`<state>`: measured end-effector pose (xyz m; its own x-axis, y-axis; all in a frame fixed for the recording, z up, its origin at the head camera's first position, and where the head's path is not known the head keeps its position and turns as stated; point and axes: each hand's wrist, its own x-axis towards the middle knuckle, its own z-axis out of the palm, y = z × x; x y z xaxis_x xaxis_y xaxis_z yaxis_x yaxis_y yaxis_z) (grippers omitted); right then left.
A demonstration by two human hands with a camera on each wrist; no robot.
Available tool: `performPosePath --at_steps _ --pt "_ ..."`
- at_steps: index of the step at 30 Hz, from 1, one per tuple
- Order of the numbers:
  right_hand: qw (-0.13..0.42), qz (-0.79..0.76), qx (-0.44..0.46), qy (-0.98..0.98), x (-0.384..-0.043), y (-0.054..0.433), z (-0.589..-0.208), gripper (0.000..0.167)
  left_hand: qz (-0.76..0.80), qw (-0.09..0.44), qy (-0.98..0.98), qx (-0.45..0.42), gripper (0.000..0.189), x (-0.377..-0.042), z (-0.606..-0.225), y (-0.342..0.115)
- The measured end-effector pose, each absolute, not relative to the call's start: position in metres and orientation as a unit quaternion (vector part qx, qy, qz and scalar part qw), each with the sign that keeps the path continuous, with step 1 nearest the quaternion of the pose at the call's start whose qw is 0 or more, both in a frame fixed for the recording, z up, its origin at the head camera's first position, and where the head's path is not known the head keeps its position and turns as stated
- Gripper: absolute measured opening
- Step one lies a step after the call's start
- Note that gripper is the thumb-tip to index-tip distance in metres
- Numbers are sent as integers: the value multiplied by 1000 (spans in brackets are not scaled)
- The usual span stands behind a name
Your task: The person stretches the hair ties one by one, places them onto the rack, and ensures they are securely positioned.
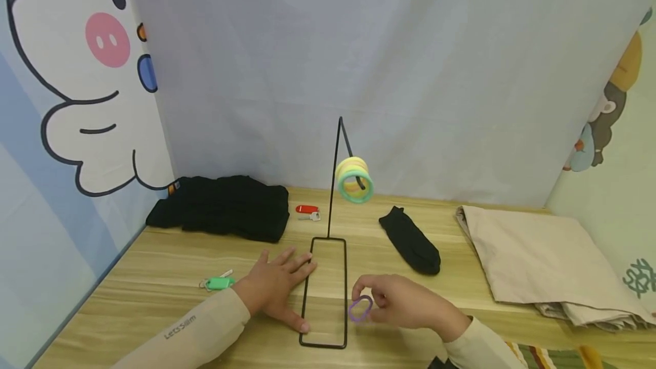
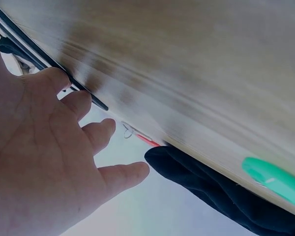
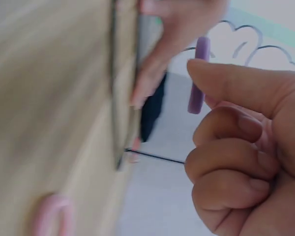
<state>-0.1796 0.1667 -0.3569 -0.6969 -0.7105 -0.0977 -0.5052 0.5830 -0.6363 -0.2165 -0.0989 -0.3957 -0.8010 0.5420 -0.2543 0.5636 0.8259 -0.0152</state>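
Observation:
A black wire stand [image 1: 345, 295] rises from a flat rectangular base on the wooden table. Several yellow, orange and green hair ties [image 1: 353, 162] hang bunched on its upper arm. With fingers spread, my left hand [image 1: 279, 286] lies over the left bar of the base, fingertips at the wire. Just right of the base, my right hand [image 1: 405, 303] pinches a purple hair tie [image 1: 360, 308] between thumb and index finger; the other fingers are curled into the palm in the right wrist view. A pink hair tie [image 3: 53, 216] lies on the table in that view.
Black folded cloth [image 1: 225, 206] sits at the back left, beside a key with a red tag [image 1: 307, 209]. A green key tag [image 1: 220, 283] lies by my left wrist. To the right are a black sock [image 1: 412, 244], beige folded fabric [image 1: 533, 249] and a striped cloth [image 1: 553, 357].

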Motion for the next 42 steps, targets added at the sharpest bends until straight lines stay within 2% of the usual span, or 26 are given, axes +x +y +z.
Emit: performPosePath --at_steps 7,15,18,21,25,28,30,37,42 --pt "80 -298 -366 878 -164 157 -315 24 -43 118 948 291 115 -217 -398 -99" --pt "-94 -359 -432 822 -143 147 -268 27 -35 121 948 294 114 -217 -397 -100" --pt "-168 -389 -451 786 -139 144 -255 22 -35 123 947 295 114 -218 -397 -99" --pt "-247 -399 -450 760 -139 141 -245 19 -36 124 947 295 114 -218 -397 -99" --pt "-326 -396 -430 743 -143 136 -235 27 -32 124 947 294 115 -218 -397 -99" --pt "-346 -393 -401 752 -148 133 -231 29 -29 124 947 295 115 -219 -399 -100" --pt "-345 -391 -374 767 -151 132 -230 36 -28 123 947 297 115 -219 -401 -101" --pt "-296 -408 -325 800 -159 133 -233 59 -29 116 946 301 115 -219 -405 -101" --pt "-272 -429 -315 802 -162 140 -242 57 -30 113 947 300 115 -220 -404 -101"
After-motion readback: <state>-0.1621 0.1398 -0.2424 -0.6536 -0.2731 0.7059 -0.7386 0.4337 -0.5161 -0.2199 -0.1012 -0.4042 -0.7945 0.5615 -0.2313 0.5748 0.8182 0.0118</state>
